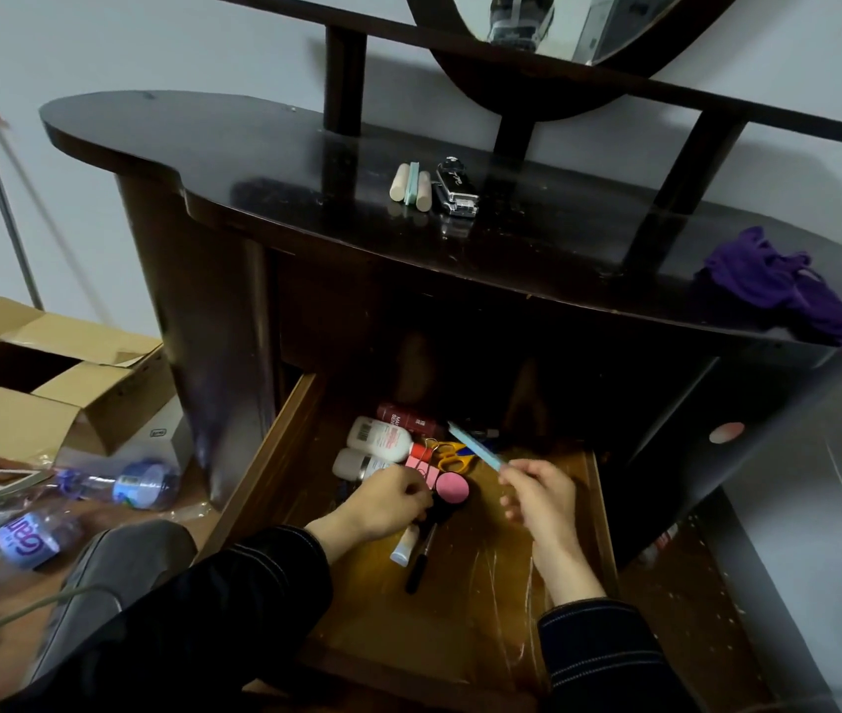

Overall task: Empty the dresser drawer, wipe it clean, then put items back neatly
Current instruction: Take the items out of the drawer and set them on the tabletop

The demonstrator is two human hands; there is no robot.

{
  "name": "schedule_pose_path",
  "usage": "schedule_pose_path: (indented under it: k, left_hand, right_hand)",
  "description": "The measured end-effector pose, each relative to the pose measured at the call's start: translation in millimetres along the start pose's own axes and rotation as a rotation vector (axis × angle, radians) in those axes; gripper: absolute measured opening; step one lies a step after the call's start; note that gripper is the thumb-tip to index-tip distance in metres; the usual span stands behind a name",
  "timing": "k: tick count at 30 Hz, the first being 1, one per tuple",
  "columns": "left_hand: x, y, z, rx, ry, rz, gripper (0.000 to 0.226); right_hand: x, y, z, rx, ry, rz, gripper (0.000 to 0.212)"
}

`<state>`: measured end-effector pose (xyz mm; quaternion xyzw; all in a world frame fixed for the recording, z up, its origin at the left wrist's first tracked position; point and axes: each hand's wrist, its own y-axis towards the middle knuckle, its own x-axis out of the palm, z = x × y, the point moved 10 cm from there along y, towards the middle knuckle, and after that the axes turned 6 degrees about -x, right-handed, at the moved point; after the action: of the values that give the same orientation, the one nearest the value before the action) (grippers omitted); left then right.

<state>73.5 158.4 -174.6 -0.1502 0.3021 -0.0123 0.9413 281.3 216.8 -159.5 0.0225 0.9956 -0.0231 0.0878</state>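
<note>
Head view: right hand (537, 499) grip pinched on blue stick (475, 446), long axis pointing far-left, over open drawer (275, 455); left hand (388, 501) nearer remaining bottles (383, 440) (grip curled, hold unclear); bench (280, 187) lies far.

Dim, soft indoor light; dark recess above the drawer (408, 584), wide-angle bending at edges.
</note>
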Motion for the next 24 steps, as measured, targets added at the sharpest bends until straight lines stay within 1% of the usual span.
schedule_pose_path:
  k: [1, 2, 3, 5, 6, 8, 11, 12, 14, 16, 18, 19, 21, 23, 24]
  left_hand:
    - [1.4, -0.5, -0.3, -0.042, -0.099, -0.021, 0.023]
    - [2.4, -1.9, -0.6, -0.083, -0.204, -0.04, 0.026]
    - [3.1, -3.2, -1.7, -0.121, -0.317, -0.055, 0.03]
    - [0.2, -5.7, -3.9, -0.172, -0.516, -0.057, 0.034]
    - [-3.4, -6.6, -4.9, -0.188, -0.581, -0.042, 0.033]
    - [-9.2, -6.7, -8.5, -0.227, -0.7, -0.006, 0.026]
    - [-16.9, -4.6, -13.6, -0.257, -0.89, 0.055, 0.023]
    - [-21.6, -4.6, -16.5, -0.266, -0.916, 0.092, 0.026]
    - [-33.5, -6.5, -24.6, -0.296, -0.898, 0.185, 0.028]
    - [-41.1, -9.2, -31.1, -0.319, -0.884, 0.241, 0.029]
    - [-42.3, -11.4, -32.5, -0.335, -0.883, 0.238, 0.031]
    - [-42.3, -12.6, -32.2, -0.339, -0.881, 0.234, 0.031]
    - [-43.0, -13.9, -31.5, -0.347, -0.869, 0.237, 0.031]
    - [-44.2, -14.3, -31.1, -0.352, -0.843, 0.249, 0.027]
    - [-44.5, -14.7, -30.3, -0.353, -0.828, 0.252, 0.026]
  right_hand:
    - [12.3, -4.8, 2.0, 0.071, 0.091, -0.111, 0.009]
    - [25.3, -10.8, 1.6, 0.118, 0.113, -0.228, 0.01]
    - [36.9, -16.2, 0.4, 0.129, 0.07, -0.34, 0.013]
    - [55.5, -26.5, -3.1, 0.081, -0.077, -0.513, 0.016]
    - [62.5, -30.6, -3.7, 0.052, -0.124, -0.57, 0.015]
    - [72.1, -37.3, -2.8, 0.023, -0.14, -0.652, 0.014]
    - [83.0, -47.8, 0.1, 0.052, -0.124, -0.774, 0.016]
    - [85.0, -48.9, 2.3, 0.067, -0.133, -0.788, 0.019]
    - [82.3, -43.4, 8.3, 0.066, -0.206, -0.735, 0.017]
    - [71.0, -31.1, 15.8, 0.026, -0.351, -0.619, 0.01]
    - [56.8, -18.5, 20.5, -0.046, -0.537, -0.495, 0.007]
    - [52.4, -14.1, 21.9, -0.075, -0.605, -0.45, 0.011]
    - [50.4, -9.4, 23.0, -0.104, -0.661, -0.392, 0.024]
    - [56.7, -7.6, 20.5, -0.16, -0.774, -0.388, 0.043]
    - [63.3, -7.0, 20.1, -0.208, -0.86, -0.419, 0.052]
